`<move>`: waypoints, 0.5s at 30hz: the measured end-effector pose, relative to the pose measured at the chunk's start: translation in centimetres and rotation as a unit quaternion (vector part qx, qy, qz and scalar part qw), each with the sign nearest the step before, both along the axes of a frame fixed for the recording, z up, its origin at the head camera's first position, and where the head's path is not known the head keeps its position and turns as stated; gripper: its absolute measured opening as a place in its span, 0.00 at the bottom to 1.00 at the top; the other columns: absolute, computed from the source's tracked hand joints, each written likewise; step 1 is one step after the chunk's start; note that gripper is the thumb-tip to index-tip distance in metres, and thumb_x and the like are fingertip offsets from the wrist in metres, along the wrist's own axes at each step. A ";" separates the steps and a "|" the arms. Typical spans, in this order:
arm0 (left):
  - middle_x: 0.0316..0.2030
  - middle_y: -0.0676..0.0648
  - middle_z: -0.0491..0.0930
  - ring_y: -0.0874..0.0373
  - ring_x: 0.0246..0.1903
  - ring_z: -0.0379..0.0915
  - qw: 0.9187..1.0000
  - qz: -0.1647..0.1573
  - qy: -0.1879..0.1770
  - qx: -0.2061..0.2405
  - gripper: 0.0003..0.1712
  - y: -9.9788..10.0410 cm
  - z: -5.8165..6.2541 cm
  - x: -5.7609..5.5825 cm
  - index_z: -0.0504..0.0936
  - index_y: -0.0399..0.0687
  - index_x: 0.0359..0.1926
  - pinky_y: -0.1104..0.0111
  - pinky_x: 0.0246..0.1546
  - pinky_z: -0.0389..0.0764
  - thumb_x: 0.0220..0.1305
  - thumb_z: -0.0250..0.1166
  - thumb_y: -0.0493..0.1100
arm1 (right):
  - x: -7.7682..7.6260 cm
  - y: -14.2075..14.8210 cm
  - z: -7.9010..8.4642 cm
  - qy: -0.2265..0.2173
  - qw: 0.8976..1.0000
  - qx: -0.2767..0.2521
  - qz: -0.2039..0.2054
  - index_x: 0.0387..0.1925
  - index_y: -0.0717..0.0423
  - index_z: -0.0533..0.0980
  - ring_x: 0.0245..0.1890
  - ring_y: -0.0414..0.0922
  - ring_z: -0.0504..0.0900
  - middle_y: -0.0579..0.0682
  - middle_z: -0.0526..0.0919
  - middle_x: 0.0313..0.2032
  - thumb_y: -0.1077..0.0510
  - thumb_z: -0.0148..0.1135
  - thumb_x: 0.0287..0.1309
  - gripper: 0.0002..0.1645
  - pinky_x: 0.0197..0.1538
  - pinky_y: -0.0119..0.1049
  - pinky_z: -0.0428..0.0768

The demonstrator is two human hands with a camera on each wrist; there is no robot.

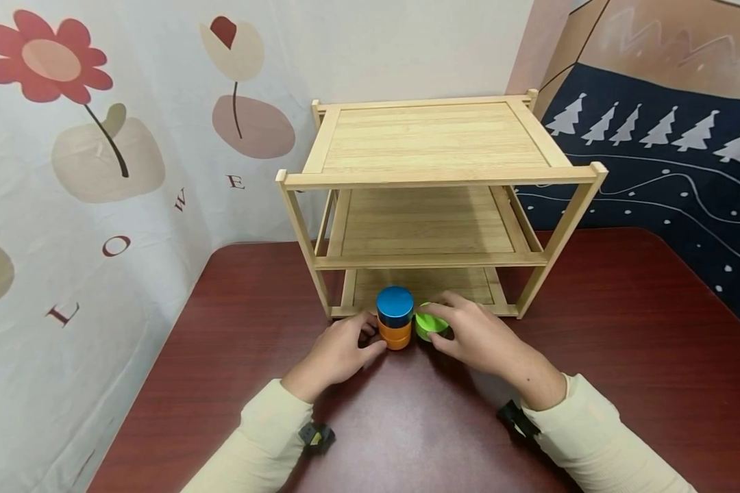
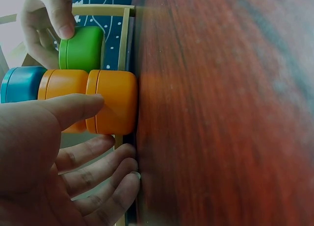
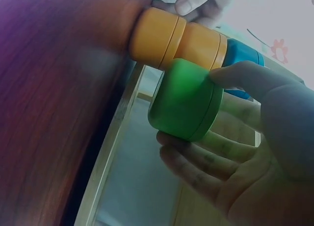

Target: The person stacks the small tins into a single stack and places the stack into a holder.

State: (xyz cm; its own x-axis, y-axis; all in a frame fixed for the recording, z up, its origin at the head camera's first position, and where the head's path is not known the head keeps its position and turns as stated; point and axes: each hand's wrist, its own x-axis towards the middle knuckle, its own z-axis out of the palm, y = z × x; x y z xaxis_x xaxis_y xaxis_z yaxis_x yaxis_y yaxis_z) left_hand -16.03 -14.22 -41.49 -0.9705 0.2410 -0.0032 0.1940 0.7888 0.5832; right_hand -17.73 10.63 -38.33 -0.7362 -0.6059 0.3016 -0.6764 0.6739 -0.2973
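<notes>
Three jars stand in one column on the desk (image 1: 395, 424), just before the front edge of a three-tier wooden rack (image 1: 438, 137), near its middle: lower orange jar (image 2: 122, 103) at the foot, upper orange jar (image 3: 201, 42) on it, blue jar (image 1: 395, 307) on top. Column's long axis upright, blue end pointing up; seams run level, near each jar's upper end.

Green jar (image 3: 184, 101) just right of the column, raised off the desk, about level with the upper orange jar. Short body; axis near vertical, roughly parallel to the column, seam end up. Contact with the column: cannot tell.

Hands: right hand (image 1: 477, 333) partly closed, pinching the green jar, thumb on the near side, fingers beyond. Left hand (image 1: 342, 349) half open at the column's left, fingers loosely bent, thumb in front of the orange jars; holds nothing clearly, and whether it touches them cannot be told.

Pale sleeves, a dark strap at each wrist.
</notes>
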 end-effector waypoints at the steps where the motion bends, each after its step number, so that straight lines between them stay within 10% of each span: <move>1: 0.42 0.52 0.85 0.57 0.45 0.82 1.000 0.000 0.000 0.000 0.14 0.0 0.0 0.0 0.81 0.52 0.48 0.58 0.48 0.80 0.64 0.69 0.50 | 0.0 0.0 0.0 0.000 1.000 0.000 0.000 0.51 0.52 0.83 0.38 0.45 0.83 0.55 0.82 0.47 0.58 0.72 0.55 0.20 0.39 0.40 0.84; 15: 0.42 0.52 0.85 0.56 0.45 0.82 1.000 -0.003 -0.005 0.001 0.15 0.0 0.0 0.0 0.80 0.51 0.49 0.57 0.48 0.80 0.64 0.69 0.49 | 0.1 0.1 0.2 0.004 1.000 -0.009 -0.005 0.51 0.51 0.83 0.39 0.47 0.84 0.55 0.82 0.49 0.58 0.72 0.55 0.20 0.40 0.41 0.85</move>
